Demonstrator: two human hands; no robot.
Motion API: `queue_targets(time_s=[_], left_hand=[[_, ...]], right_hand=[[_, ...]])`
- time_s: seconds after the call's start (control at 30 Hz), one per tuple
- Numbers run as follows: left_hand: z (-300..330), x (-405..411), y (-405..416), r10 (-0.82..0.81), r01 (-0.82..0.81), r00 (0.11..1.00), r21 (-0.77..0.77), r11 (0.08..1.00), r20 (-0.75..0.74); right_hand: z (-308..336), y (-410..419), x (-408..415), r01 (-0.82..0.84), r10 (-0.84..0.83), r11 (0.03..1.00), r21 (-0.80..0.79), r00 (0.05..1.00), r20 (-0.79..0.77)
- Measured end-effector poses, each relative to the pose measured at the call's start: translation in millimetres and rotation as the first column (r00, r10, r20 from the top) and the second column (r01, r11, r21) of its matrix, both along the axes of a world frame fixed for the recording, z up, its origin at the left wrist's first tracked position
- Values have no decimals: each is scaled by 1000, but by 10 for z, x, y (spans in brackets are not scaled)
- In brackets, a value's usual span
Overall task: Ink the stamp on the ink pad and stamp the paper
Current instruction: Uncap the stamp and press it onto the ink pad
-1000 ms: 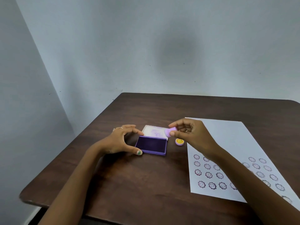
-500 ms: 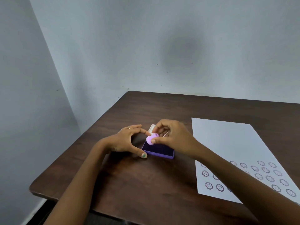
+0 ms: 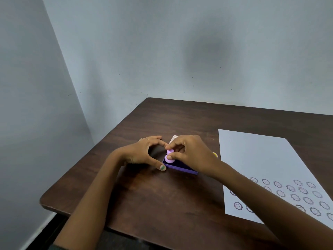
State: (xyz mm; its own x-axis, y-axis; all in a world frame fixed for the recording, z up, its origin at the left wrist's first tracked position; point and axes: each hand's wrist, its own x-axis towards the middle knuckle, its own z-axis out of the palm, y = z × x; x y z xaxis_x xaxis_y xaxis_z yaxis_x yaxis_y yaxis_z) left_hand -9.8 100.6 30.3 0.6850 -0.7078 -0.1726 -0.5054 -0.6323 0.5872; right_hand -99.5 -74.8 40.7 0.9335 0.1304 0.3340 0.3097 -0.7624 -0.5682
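Stamp (image 3: 170,157): standing on the ink pad (image 3: 181,168), at table (image 3: 162,195) centre.
Right hand (image 3: 191,156): fingers pinching the stamp.
Left hand (image 3: 142,154): spread, bracing the pad's 9 o'clock edge.
Paper (image 3: 261,159): lying at 3 o'clock.
Risk: uneven pressing is likely leaving a patchy print.

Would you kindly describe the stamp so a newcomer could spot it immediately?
On the dark wooden table, left of the white paper, sits a purple ink pad. The stamp is the small pale lilac knob pinched by the right hand there.
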Motion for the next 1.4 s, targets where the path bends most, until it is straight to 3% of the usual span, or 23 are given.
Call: queue_targets(time_s=[0.57, 0.7, 0.83, 0.97, 1.13, 1.27, 1.4], left_hand=[[-39, 7, 3, 3, -3, 1000, -23, 1000, -1], [-35, -2, 13, -11, 11, 1000, -30, 999, 4], [-34, -11, 11, -4, 4, 1000, -33, 999, 3], [-31, -12, 10, -10, 9, 1000, -45, 999, -10], [-27, -17, 3, -9, 8, 1000, -43, 999, -12], [-39, -7, 8, -15, 15, 1000, -38, 999, -2], [-44, -8, 0, -13, 13, 1000, -43, 999, 1]], right_hand=[[-61, 70, -45, 91, -92, 996, 15, 993, 73], [-159, 145, -141, 64, -56, 997, -52, 988, 142], [-133, 103, -115, 124, -131, 990, 63, 984, 119], [-161, 134, -166, 66, -60, 997, -34, 986, 158], [-99, 82, -119, 126, -137, 986, 107, 986, 95], [-165, 127, -170, 45, -38, 998, -37, 984, 174], [-131, 90, -136, 101, -112, 992, 79, 982, 153]])
